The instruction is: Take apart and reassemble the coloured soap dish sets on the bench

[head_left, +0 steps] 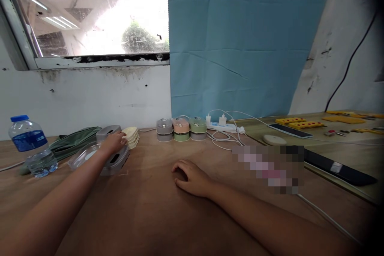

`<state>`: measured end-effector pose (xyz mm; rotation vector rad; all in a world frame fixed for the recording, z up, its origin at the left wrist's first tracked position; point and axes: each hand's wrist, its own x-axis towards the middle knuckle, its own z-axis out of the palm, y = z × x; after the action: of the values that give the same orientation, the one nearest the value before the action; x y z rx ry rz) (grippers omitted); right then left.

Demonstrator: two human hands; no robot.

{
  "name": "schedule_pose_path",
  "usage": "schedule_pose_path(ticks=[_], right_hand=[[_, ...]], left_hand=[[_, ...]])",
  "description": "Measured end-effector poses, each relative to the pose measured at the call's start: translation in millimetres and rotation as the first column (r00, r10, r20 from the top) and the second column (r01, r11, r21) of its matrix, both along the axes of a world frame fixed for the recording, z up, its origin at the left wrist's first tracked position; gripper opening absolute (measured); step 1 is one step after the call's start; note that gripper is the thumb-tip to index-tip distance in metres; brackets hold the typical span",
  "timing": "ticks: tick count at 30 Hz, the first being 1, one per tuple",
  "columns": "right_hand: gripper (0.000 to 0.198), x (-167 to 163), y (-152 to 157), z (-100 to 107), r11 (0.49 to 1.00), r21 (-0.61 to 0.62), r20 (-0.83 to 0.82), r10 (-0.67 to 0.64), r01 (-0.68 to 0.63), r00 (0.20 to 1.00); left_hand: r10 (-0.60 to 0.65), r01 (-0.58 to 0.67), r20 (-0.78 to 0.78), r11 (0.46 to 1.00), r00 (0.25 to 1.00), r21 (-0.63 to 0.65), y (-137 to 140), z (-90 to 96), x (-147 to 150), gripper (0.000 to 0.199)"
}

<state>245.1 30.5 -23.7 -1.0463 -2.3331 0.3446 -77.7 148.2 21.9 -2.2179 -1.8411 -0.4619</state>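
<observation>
My left hand (114,143) reaches over several grey plastic container parts, such as the grey tray with a dark slot (119,159) below it. Its fingers look slightly spread, and the tips are at the left edge of a stack of cream-coloured scalloped pieces (132,137). Whether they touch the stack is hard to see. A clear plastic cover (85,156) lies under the left forearm, and another grey part (105,131) stands behind the hand. Resting on the brown tabletop, my right hand (193,179) is empty, with thumb and fingers curved apart.
Stacked small boxes with clear tops, grey (164,129), pink (181,129) and green (198,128), line the wall. Right of them are a white power strip (223,127) and cables. A water bottle (33,148) and green pouch (73,143) stand left; a phone (289,131) lies right.
</observation>
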Motion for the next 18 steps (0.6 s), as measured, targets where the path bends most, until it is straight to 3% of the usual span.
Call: schedule_pose_path(ticks=[4,10,15,18], right_hand=[[0.021,-0.6,-0.1,0.3,1.000,0.002,-0.003,0.004,-0.004,1.000],[0.020,-1.2,0.2,-0.4,1.000,0.014,0.005,0.002,-0.002,1.000],[0.021,0.1,1.9,-3.1,0.999,0.033,0.000,0.002,-0.002,1.000],[0.022,0.9,3.2,-4.6,0.999,0.046,-0.003,0.014,-0.014,1.000]], left_hand=[[0.008,-0.019,0.145,0.997,0.989,0.077,-1.3,2.7,32.6,0.038],[-0.046,0.014,0.382,0.996,0.923,0.086,20.9,-2.3,113.3,0.058],[0.060,-0.086,0.558,0.996,0.828,0.020,51.4,-18.9,166.0,0.089],[0.095,-0.119,0.618,0.993,0.780,-0.002,62.7,-23.3,179.7,0.085]])
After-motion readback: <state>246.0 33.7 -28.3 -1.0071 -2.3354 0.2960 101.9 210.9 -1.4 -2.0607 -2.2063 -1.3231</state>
